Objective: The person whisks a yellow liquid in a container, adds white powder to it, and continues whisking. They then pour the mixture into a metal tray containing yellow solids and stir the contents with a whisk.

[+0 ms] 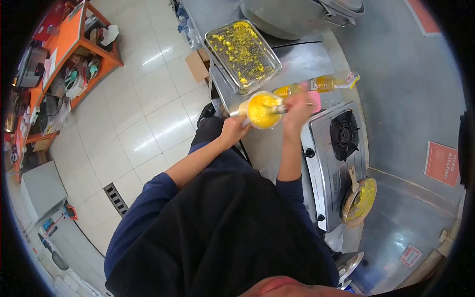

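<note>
A light-coloured cup (245,106) of bright yellow liquid (262,110) is at the counter's edge in front of me. My left hand (234,130) is closed at its near left side, gripping the handle. Above the cup, my right hand (298,110) is wrapped round a utensil. Its metal part (279,109) reaches into the yellow liquid; blur hides the exact kind. Just beyond the right hand is a pink object (315,101), partly hidden. A yellow can (287,90) and a bottle of yellow liquid (325,83) lie behind the cup.
A mesh tray (269,58) with yellow crumbs sits beyond the cup, near a large grey pot (282,20). To the right, a gas stove (319,163) carries a pan (348,218) with yellow residue. An orange shelf unit (79,37) stands across the tiled floor.
</note>
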Motion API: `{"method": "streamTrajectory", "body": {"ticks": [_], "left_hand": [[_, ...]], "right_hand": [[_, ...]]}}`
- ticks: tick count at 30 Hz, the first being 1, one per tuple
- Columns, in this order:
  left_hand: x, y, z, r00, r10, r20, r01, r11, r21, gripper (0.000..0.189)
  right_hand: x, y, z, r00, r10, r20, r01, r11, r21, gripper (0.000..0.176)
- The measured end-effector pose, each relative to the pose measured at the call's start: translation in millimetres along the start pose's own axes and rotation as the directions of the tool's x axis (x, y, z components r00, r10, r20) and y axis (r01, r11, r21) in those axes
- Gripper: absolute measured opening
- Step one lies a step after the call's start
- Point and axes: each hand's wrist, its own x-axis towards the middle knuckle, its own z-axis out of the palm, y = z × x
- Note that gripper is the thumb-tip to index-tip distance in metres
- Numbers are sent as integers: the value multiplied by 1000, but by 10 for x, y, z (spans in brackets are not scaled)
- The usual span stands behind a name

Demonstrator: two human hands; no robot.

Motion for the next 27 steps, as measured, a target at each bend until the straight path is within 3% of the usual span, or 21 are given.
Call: {"method": "streamTrajectory", "body": {"ticks": [2, 3, 4, 5, 6, 8, 10, 11, 12, 13, 14, 15, 16, 18, 19, 20, 21, 22, 23, 26, 27], "left_hand": [[-7, -55, 14, 1000, -3, 1, 3, 1000, -3, 21], [0, -60, 27, 1000, 12, 5, -12, 1000, -12, 21], [0, -61, 26, 1000, 23, 5, -23, 1000, -13, 21], [-29, -57, 19, 999, 29, 12, -30, 1000, 11, 21], [6, -45, 13, 999, 33, 9, -33, 999, 36, 21], [15, -14, 10, 1000, 11, 13, -11, 1000, -5, 20], [-17, 7, -46, 1000, -4, 24, 5, 999, -42, 20], [-5, 26, -54, 998, -47, 49, 49, 998, -37, 20], [30, 38, -55, 994, -84, 73, 86, 996, -29, 19], [34, 38, -30, 995, -76, 72, 78, 996, -31, 19], [52, -4, 0, 999, -23, 23, 24, 1000, -19, 19], [-16, -20, 10, 1000, 12, -10, -12, 1000, -7, 19], [-37, -50, 20, 1000, -2, -13, 2, 1000, -3, 19], [-3, -69, 18, 1000, -12, 26, 13, 999, -40, 20], [-8, -59, 3, 1000, 0, 28, 1, 999, -41, 20], [-34, -45, -10, 999, 18, 28, -17, 1000, -22, 19], [-3, -40, -7, 999, 30, 16, -30, 1000, -3, 18], [46, -37, -13, 1000, 28, 5, -28, 1000, 0, 18], [6, -7, -11, 1000, 8, 15, -8, 1000, -17, 17], [-43, 1, -25, 999, -14, 38, 15, 999, -37, 17], [-10, 19, -45, 997, -52, 64, 53, 999, -11, 17]], "right_hand": [[-65, -427, -3, 953, -147, -264, 224, 931, 289, 48], [-40, -82, 115, 853, -321, -412, 353, 936, 2, 49], [-7, 104, 21, 848, -328, -417, 362, 932, 3, 49], [-42, 82, 20, 959, -132, -252, 136, 991, 2, 50], [-50, -13, 61, 993, 87, -74, -91, 995, -41, 51], [-12, -200, -20, 993, 30, -114, -39, 996, -74, 52], [0, -196, 0, 899, -141, -414, 216, 966, 140, 52], [16, 195, 48, 845, -381, -376, 345, 925, -162, 52], [21, 122, 40, 838, -389, -382, 355, 921, -160, 52], [18, 31, -3, 957, -158, -245, 135, 985, -108, 51], [58, -91, 13, 993, 91, -78, -98, 991, -90, 50], [78, -296, -18, 976, 12, -216, -25, 998, -58, 40], [49, -230, 17, 978, 24, -208, -37, 998, -59, 40], [15, 30, 48, 837, -333, -433, 304, 943, -137, 44], [179, 687, -95, 830, -531, -168, 483, 837, -258, 47], [156, 460, -94, 822, -542, -174, 492, 831, -260, 47], [91, 23, -34, 950, -273, -153, 246, 953, -174, 43], [56, -196, 26, 994, 29, -102, -39, 994, -99, 40], [35, -149, 37, 994, 45, -96, -55, 993, -105, 40], [22, 133, 103, 860, -306, -409, 268, 952, -148, 47], [-16, 266, 198, 966, -50, -254, 29, 996, -88, 46]]}}
